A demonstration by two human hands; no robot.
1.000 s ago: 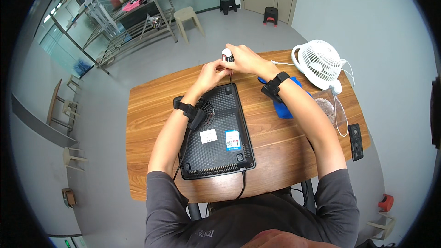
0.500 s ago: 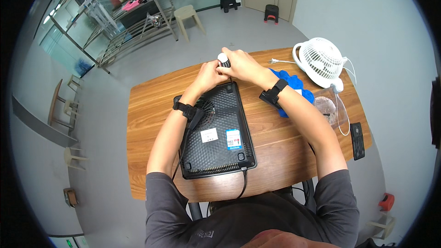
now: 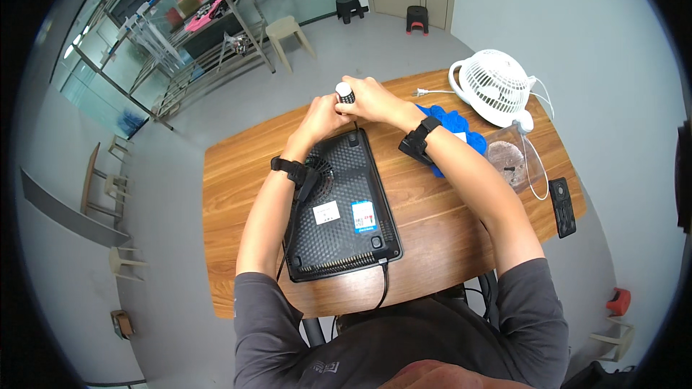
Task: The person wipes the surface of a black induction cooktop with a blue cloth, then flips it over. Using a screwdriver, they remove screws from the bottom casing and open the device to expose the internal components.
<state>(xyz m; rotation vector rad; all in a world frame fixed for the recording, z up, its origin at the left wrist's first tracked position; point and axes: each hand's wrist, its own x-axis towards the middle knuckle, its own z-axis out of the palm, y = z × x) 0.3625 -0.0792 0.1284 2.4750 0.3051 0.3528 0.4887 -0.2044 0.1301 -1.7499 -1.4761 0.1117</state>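
- The right fingers (image 3: 356,83) are wrapped around the handle of a screwdriver (image 3: 344,89), its white cap showing at the top of the grip.
- The left fingers (image 3: 328,106) are curled in against the right ones, beside the lower handle; how firmly they hold it is hidden, so I cannot tell.
- Just below the fingers, the dark shaft of the screwdriver points down at the far edge of a black appliance (image 3: 342,187); the exact contact of its tip is too small to make out.
- The black appliance lies between the fingers and the person's body, textured underside up, flat on the wooden surface (image 3: 432,245).
- Near the left fingers, toward the person, is its round vent (image 3: 324,173), partly covered by the left wrist's black strap (image 3: 292,169).
- Farther from the fingers on the same underside are a white label (image 3: 326,212) and a blue-and-white label (image 3: 364,217); a black cable (image 3: 384,287) leaves the edge opposite the fingers.
- To the right of the right fingers, a crumpled blue cloth (image 3: 441,115) lies partly behind the right wrist's black strap (image 3: 416,142).
- Farther right from the fingers stands a white slatted device (image 3: 497,83), its cord's plug (image 3: 420,92) lying nearer them.
- Well apart from the fingers, toward the right end, are a clear bag (image 3: 532,164) with a round pale item inside and a black slab (image 3: 562,209).
- Beyond the fingers, on the floor, stand a beige stool (image 3: 285,27) and a metal rack (image 3: 252,29).
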